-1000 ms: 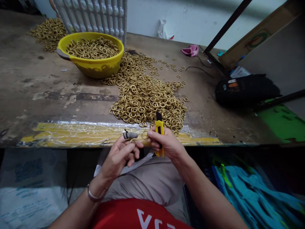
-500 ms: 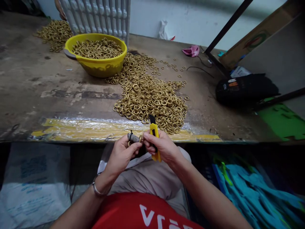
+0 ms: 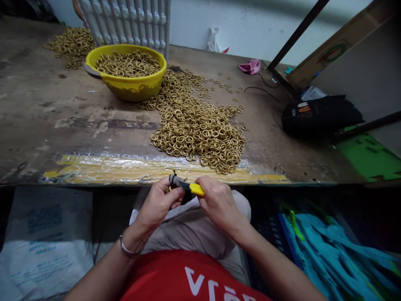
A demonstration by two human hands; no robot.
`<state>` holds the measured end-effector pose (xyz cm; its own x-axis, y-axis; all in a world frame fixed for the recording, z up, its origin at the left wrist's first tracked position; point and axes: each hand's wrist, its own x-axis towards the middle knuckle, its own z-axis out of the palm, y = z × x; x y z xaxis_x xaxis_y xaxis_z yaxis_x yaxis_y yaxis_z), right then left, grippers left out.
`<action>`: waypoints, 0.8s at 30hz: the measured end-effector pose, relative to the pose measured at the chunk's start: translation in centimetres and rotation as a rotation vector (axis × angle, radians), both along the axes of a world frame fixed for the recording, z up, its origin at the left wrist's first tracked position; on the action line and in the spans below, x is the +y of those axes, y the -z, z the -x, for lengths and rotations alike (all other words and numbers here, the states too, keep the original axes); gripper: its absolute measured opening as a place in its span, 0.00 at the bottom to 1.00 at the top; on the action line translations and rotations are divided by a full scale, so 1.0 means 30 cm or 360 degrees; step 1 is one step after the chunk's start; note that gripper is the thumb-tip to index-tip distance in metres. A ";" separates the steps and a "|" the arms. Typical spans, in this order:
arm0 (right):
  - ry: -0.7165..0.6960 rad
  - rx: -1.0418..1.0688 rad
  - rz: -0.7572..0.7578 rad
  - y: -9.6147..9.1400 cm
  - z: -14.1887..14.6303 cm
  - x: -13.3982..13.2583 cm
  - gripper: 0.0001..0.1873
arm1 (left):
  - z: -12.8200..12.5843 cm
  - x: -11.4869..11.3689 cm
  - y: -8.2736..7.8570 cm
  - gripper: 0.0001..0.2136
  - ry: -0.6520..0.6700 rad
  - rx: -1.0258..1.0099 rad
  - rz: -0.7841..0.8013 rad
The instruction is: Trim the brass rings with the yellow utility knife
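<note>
My left hand (image 3: 163, 200) is closed in a pinch on a gold-coloured ring (image 3: 169, 189), partly hidden by the fingers. A grey wrap (image 3: 175, 180) tied with black string covers one of its fingers. My right hand (image 3: 217, 202) grips a yellow utility knife (image 3: 197, 190), its dark blade pointing left and lying close against the ring and the wrapped finger. Whether the blade touches the ring cannot be made out. Just beyond both hands, a large heap of gold-coloured rings (image 3: 200, 129) spreads over the wooden table (image 3: 119, 140).
A yellow basin (image 3: 134, 90) full of rings stands at the back left, before a grey radiator-like panel (image 3: 128, 23). Another ring pile (image 3: 73, 44) lies further left, near a person's partly hidden hand. To the right are a pink cloth (image 3: 249, 67) and a black bag (image 3: 322, 116).
The knife has turned from upright to pointing left, its blade now at the ring. My right hand has rolled over with it. The left hand stays nearly in place.
</note>
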<state>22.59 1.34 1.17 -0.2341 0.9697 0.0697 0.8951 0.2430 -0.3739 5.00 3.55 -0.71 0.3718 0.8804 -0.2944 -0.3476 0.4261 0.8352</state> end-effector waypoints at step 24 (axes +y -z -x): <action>0.0315 -0.0421 0.0065 0.062 -0.104 0.145 0.06 | 0.044 -0.034 -0.043 0.14 0.0150 -0.0027 0.0090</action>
